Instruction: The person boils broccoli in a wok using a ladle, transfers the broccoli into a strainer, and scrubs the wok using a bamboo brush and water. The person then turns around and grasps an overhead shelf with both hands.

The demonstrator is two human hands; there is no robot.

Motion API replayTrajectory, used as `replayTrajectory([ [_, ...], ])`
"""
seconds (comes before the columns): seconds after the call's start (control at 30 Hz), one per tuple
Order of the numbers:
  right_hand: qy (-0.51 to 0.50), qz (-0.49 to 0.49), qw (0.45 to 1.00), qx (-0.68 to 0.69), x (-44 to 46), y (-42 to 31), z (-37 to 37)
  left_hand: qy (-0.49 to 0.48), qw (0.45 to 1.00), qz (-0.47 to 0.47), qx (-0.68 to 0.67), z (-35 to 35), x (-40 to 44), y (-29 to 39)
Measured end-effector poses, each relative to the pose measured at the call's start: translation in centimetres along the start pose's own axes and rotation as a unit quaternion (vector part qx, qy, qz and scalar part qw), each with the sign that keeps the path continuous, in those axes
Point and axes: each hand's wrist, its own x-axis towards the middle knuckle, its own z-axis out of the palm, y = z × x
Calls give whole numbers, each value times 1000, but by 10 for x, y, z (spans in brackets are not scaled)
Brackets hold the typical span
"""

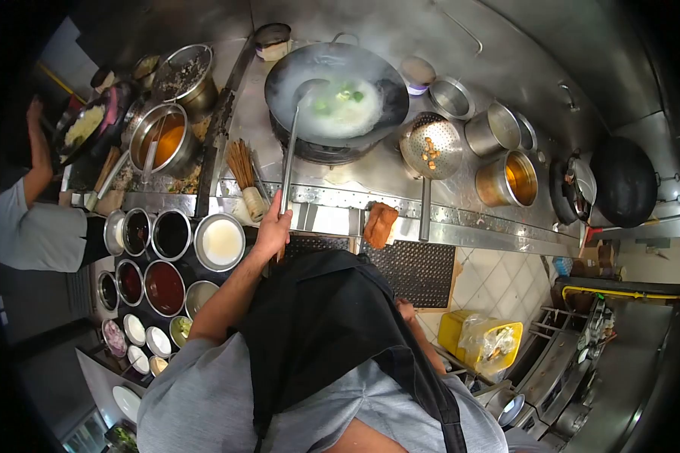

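Observation:
My left hand (273,231) is closed around the long handle of a ladle (289,147). The ladle's bowl dips into a large black wok (278,90), where pale, steaming liquid holds green vegetable pieces (347,95). Low beside my black apron hangs my right hand (406,309); its fingers are mostly hidden. A perforated strainer (443,141) with some browned pieces in it rests to the right of the wok. On the left, close to the ladle handle, lies a bamboo wok brush (244,175). A folded orange-brown cloth (380,225) sits on the front ledge.
Bowls of sauces, including a white one (221,243) and a red one (165,288), stand at left. Metal pots (493,128) and a pot of amber liquid (506,180) are on the right. A co-worker (38,226) holds another wok at far left. A yellow bin (452,332) stands on the floor.

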Motion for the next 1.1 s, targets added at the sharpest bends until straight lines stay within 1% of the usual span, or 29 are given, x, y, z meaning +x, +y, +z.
replayTrajectory([
  [0.07, -12, 13, 999, 42, 7, 9, -3, 14, 1000, 0, -7, -1, -2, 4],
  [0.1, -10, 54, 992, 112, 9, 6, -4, 20, 1000, 0, -10, -1, -2, 6],
  [0.17, -12, 89, 978, 188, 7, 5, -4, 40, 999, 1, -1, -2, -5, 5],
  [0.2, -16, 84, 978, 192, 6, 5, -4, 49, 999, 1, 4, -3, -6, 7],
  [0.27, 3, 71, 985, 155, 1, 8, -2, 52, 998, 4, 25, -13, -3, 17],
  [0.33, 48, 53, 995, 72, -27, -16, 3, 59, 997, -9, 54, -20, 0, 46],
  [0.4, 19, 18, 1000, 14, -26, -9, 3, 4, 999, -47, -26, -25, 7, 73],
  [0.43, 8, 10, 1000, 12, -15, 8, 4, -22, 995, -65, -66, -28, 10, 86],
  [0.47, -4, 2, 1000, 11, -4, 25, 5, -51, 985, -105, -124, -28, 12, 100],
  [0.5, -16, -6, 1000, 10, 8, 42, 6, -52, 976, -127, -166, -25, 12, 111],
  [0.57, -12, -11, 1000, 26, 9, 42, 6, -58, 952, -169, -251, -18, 13, 126],
  [0.6, -8, -10, 999, 35, 9, 39, 7, -87, 942, -178, -270, -19, 18, 121],
  [0.7, 15, 12, 998, 61, -4, 14, 8, -125, 960, -139, -210, -26, 30, 102],
  [0.73, 22, 21, 998, 59, -6, 7, 8, -104, 986, -92, -90, -21, 28, 94],
  [0.77, 29, 31, 997, 58, -9, 1, 8, -67, 997, -29, 35, -13, 24, 84],
  [0.83, 19, -51, 998, 31, 38, 64, 11, -2, 985, 66, 157, -7, 7, 77],
  [0.9, 32, 65, 986, 152, 8, 23, 12, -21, 987, 27, 155, -14, -13, 96],
  [0.93, 39, 67, 991, 108, -19, -7, 10, -29, 988, 6, 153, -20, -21, 107],
  [1.0, 22, 18, 999, 36, -17, 12, 11, -73, 989, -12, 128, -35, -26, 114],
  [1.03, 10, 29, 998, 59, -6, 28, 11, -93, 989, -20, 113, -44, -27, 117],
  [1.1, -12, 51, 993, 106, 17, 61, 11, -123, 982, -35, 140, -60, -30, 127],
])
